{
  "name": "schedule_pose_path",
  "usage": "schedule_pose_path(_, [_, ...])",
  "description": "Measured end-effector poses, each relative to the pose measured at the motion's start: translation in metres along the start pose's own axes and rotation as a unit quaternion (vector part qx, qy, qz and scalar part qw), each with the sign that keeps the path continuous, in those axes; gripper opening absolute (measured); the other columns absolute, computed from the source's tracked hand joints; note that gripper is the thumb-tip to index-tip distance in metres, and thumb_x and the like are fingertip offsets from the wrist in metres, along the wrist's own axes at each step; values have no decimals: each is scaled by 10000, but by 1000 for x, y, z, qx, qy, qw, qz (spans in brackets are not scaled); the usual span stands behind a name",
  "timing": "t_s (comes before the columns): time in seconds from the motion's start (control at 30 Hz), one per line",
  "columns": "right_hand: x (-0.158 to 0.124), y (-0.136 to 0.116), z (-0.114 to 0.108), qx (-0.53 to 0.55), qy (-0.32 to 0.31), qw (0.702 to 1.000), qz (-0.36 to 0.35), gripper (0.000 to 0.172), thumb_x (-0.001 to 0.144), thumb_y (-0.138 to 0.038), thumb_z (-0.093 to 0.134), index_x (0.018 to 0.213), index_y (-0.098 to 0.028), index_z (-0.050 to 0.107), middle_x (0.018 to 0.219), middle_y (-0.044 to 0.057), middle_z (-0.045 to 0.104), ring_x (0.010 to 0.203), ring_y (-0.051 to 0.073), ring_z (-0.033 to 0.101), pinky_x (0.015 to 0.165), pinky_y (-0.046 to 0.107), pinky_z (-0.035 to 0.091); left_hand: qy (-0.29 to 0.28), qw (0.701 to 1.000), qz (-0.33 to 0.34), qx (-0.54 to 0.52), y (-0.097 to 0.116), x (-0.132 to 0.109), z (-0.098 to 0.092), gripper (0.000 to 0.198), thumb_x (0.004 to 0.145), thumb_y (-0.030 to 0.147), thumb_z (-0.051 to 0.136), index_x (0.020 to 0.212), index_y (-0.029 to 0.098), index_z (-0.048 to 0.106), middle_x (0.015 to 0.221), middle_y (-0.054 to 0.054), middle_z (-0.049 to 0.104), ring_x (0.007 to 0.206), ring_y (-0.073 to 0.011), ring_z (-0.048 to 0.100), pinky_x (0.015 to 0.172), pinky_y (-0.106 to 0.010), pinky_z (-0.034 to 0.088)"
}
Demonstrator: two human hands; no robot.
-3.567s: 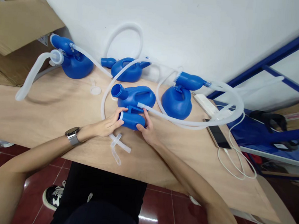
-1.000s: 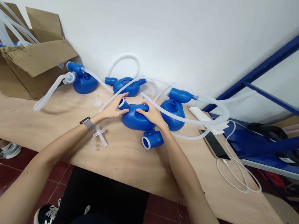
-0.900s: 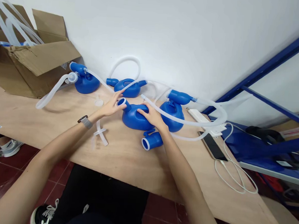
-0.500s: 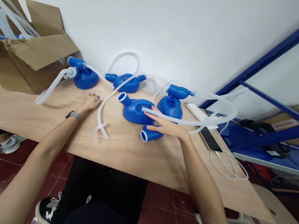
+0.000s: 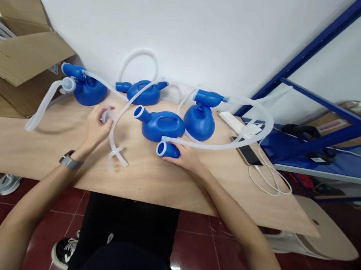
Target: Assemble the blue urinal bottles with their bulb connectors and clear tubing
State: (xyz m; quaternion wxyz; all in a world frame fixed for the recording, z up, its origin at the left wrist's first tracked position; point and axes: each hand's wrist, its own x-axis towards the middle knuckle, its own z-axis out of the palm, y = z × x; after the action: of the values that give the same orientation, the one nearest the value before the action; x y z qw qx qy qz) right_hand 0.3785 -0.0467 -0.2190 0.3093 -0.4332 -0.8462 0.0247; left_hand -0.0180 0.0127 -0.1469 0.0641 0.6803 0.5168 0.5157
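Observation:
My left hand (image 5: 95,128), blurred by motion, is closed on a small clear plastic cap (image 5: 106,114) just above the wooden table (image 5: 59,160). My right hand (image 5: 187,158) grips a short blue funnel piece (image 5: 167,149) lying on the table in front of a blue plastic bottle (image 5: 161,125) with an open spout and a handle. A clear hose (image 5: 213,145) ends right above the funnel piece. Another clear tube (image 5: 115,153) curls between my two hands.
Three more blue bottles (image 5: 88,90) (image 5: 142,92) (image 5: 199,120) with hoses stand along the white wall. A cardboard box (image 5: 17,55) is at the left. A phone (image 5: 247,154), a power strip (image 5: 230,121) and white cables (image 5: 269,181) lie at the right, beside a blue metal frame (image 5: 311,49).
Both hands let go of the middle bottle. My left hand reached left, picked up the clear cap and is bringing it back. My right hand dropped onto the blue funnel piece and pulled it left.

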Motion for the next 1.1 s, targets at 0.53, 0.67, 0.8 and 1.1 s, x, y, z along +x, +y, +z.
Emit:
schedule_pose_path(0.53, [-18,-51,43,-140,224,954,-139,485,992,-542,778,1296,-166,735,1113,169,769,1069,356,712,897,533,621,-216,927,-115,-285,116,-116,92,412,1090,555,540,1370,254,573,1439,-126,680,1358,-313,645,1194,-523,485])
schedule_pose_path(0.67, [-20,-51,40,-150,192,959,-143,452,1036,-512,736,1349,-186,744,1132,141,786,1057,315,706,922,475,580,-125,920,-158,-337,129,-126,104,443,1139,560,384,1364,259,620,1458,-105,674,1394,-290,623,1248,-506,452])
schedule_pose_path(0.8, [-21,-49,36,-181,207,950,-147,441,1053,-481,722,1384,-192,746,1125,135,789,1019,295,681,921,450,544,-92,916,-154,-359,136,-125,119,446,1138,553,373,1367,261,619,1458,-106,682,1386,-286,635,1248,-503,454])
schedule_pose_path(1.1, [-9,-44,24,-170,156,965,-122,458,1039,-541,716,1344,-201,751,1142,138,746,1071,309,654,972,471,547,-174,935,-138,-278,124,-99,116,320,1071,502,576,1242,249,669,1212,-67,768,1137,-259,715,1083,-426,532])
